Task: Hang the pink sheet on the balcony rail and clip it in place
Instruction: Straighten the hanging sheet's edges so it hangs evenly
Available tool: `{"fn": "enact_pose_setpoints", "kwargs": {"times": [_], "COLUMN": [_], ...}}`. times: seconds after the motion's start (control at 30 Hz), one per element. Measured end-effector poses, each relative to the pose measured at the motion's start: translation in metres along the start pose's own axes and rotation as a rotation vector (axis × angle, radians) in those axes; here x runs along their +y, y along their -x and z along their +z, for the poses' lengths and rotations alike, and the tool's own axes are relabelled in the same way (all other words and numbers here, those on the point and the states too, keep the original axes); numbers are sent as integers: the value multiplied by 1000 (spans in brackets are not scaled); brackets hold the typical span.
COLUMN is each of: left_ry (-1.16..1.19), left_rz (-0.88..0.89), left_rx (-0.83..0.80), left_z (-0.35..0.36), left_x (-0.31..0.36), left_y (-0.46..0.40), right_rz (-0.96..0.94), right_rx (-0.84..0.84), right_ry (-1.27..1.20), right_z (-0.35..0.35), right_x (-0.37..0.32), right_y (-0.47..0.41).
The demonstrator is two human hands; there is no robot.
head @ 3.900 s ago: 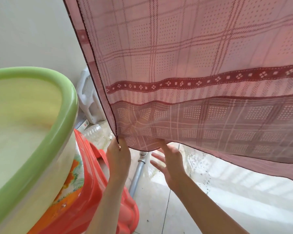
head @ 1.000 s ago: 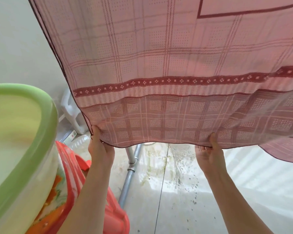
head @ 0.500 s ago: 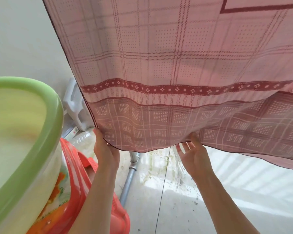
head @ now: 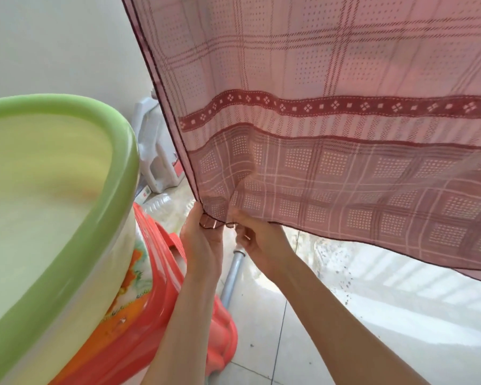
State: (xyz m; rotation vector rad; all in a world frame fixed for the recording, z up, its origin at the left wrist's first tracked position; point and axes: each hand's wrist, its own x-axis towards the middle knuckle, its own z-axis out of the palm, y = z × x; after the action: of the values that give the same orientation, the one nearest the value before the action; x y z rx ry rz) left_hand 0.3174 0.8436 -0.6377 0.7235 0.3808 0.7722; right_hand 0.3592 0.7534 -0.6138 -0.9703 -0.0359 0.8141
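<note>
The pink sheet (head: 317, 120), checked with a dark red patterned band, hangs down from above and fills the upper right of the view. Its lower left corner is pinched by my left hand (head: 203, 240), fingers closed on the hem. My right hand (head: 258, 243) sits right beside it, gripping the bottom edge just to the right of the corner. The two hands almost touch. The rail and any clips are out of view above the frame.
A green-rimmed basin (head: 67, 218) sits on a red plastic stool (head: 178, 315) at the left. A white jug (head: 156, 151) stands by the wall behind. A metal pipe (head: 233, 273) runs down to the tiled floor (head: 372, 329) below my hands.
My right hand has slid left along the hem and now grips next to my left hand at the corner. The view has shifted, so the sheet's left edge sits further right.
</note>
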Motion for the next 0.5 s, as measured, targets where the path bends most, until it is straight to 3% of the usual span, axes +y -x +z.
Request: {"fn": "enact_pose_setpoints", "kwargs": {"times": [0.17, 0.33, 0.5], "left_ry": [-304, -325, -486], "left_rz": [96, 238, 295], "left_rx": [43, 209, 140], "left_z": [5, 5, 10], "left_x": [-2, 6, 12], "left_y": [24, 20, 25], "right_rz": [-27, 38, 22], "right_rx": [51, 64, 19], "right_ry": [67, -157, -211], "right_z": [4, 5, 9], "right_x": [-10, -20, -28], "right_y": [0, -3, -2]}}
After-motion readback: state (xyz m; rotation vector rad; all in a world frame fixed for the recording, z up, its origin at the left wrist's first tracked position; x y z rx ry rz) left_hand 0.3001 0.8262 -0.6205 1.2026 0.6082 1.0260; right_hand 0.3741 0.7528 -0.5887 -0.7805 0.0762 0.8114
